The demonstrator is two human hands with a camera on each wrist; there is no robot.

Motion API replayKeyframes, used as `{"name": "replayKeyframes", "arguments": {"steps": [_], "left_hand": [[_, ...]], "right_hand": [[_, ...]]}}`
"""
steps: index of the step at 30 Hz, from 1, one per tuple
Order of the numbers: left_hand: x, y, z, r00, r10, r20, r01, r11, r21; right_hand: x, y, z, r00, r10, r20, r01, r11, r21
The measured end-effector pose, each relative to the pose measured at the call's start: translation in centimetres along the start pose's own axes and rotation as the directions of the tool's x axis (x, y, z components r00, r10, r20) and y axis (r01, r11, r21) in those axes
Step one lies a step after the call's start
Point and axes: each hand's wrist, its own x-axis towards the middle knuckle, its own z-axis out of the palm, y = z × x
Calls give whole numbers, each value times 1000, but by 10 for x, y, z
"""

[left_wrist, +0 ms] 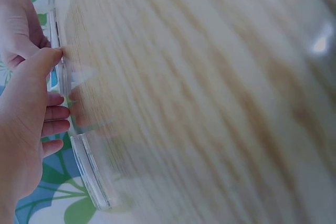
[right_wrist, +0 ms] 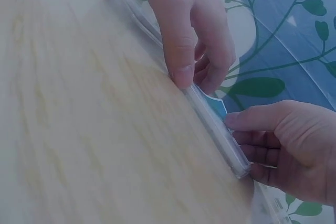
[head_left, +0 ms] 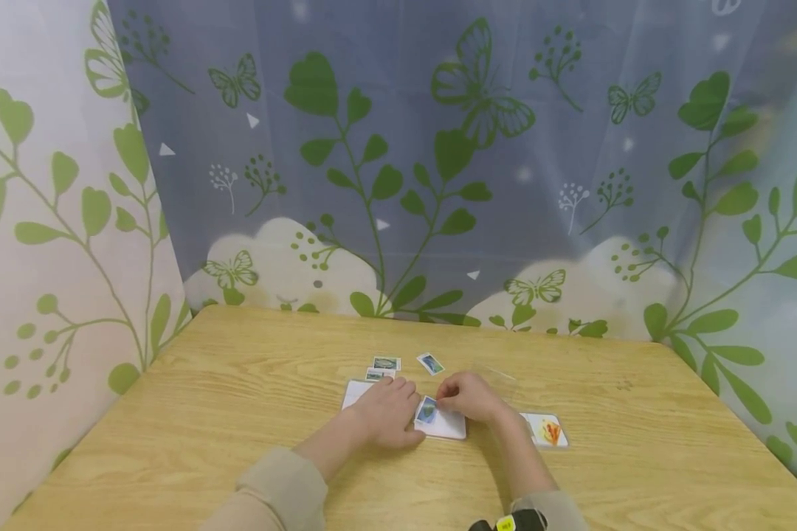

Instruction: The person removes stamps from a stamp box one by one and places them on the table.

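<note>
In the head view, a white booklet with a clear edge (head_left: 453,425) lies on the table in front of me. My left hand (head_left: 387,414) rests across its middle, fingers fairly straight and thumb near the front edge. A small blue picture stamp with a white border (head_left: 426,410) is over the booklet's right part. My right hand (head_left: 470,396) pinches this stamp by its right side between thumb and forefinger. Seen from the right wrist, the stamp's blue corner (right_wrist: 218,107) shows beside the right thumb, and the left thumb presses the booklet's edge (right_wrist: 210,121).
Beyond the booklet lie two green-toned stamps, one farther back (head_left: 387,363) and one partly under the left fingertips (head_left: 375,375). Another stamp (head_left: 431,363) lies tilted to their right. A clear plastic sheet (head_left: 498,374) is behind the right hand. A white card with an orange picture (head_left: 548,431) lies right of the forearm.
</note>
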Motion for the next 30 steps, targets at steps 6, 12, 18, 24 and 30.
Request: {"name": "replayKeyframes", "arguments": {"steps": [6, 12, 18, 24, 30], "left_hand": [[0, 0, 2, 1000, 0, 3, 0, 1000, -7], [-1, 0, 1, 1000, 1, -3, -1, 1000, -13], [-1, 0, -1, 1000, 3, 5, -3, 999, -33], [-2, -1, -2, 1000, 9, 5, -9, 999, -39], [-1, -1, -2, 1000, 10, 8, -10, 999, -35]], "right_hand": [[-5, -3, -6, 1000, -14, 25, 14, 1000, 2], [-9, 3, -15, 1000, -24, 13, 24, 999, 34], [-17, 11, -27, 998, -32, -52, 39, 988, 149], [-19, 20, -31, 996, 62, -72, -45, 974, 221], [-19, 19, -30, 977, 170, -125, -133, 955, 264]]}}
